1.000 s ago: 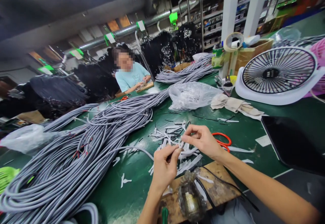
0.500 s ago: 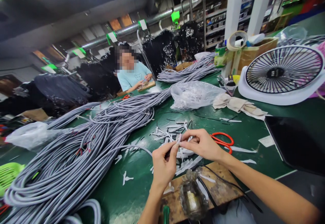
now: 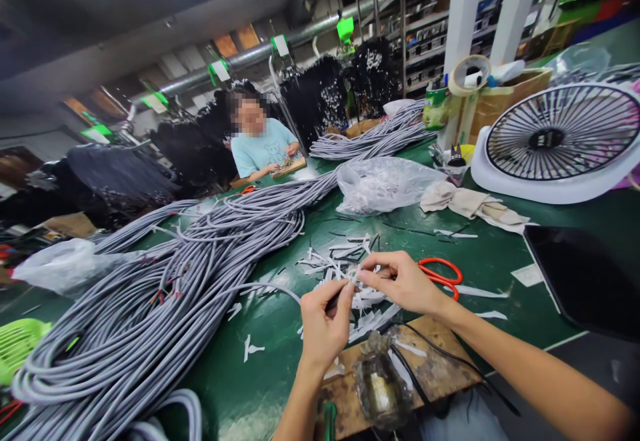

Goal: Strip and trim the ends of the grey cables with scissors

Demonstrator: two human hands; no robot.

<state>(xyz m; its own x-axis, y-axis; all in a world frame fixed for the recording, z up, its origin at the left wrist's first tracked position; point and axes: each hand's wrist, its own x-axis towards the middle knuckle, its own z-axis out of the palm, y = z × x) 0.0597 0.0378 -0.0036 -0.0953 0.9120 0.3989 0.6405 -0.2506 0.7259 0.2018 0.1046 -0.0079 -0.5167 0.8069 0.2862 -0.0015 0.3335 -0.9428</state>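
Left hand (image 3: 325, 321) grips grey cable (image 3: 273, 285) near its end, mid-tabletop (image 3: 220, 367); right hand (image 3: 407, 284) pinches pale tip (image 3: 353, 272) just beside, white scraps (image 3: 371, 324) around. Best, likely: left hold firm, right fingertips gentle. Tip detail too small; cable inside left grip hidden; coils (image 3: 95, 334) cut off at near edge.

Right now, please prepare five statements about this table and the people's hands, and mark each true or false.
1. The left hand and right hand are close together. True.
2. The right hand holds scissors. False: the red-handled scissors lie beside it on the table.
3. A grey cable runs to the left hand. True.
4. A fan stands right of the large cable pile. True.
5. The co-worker wears red. False: the co-worker's top is light blue.
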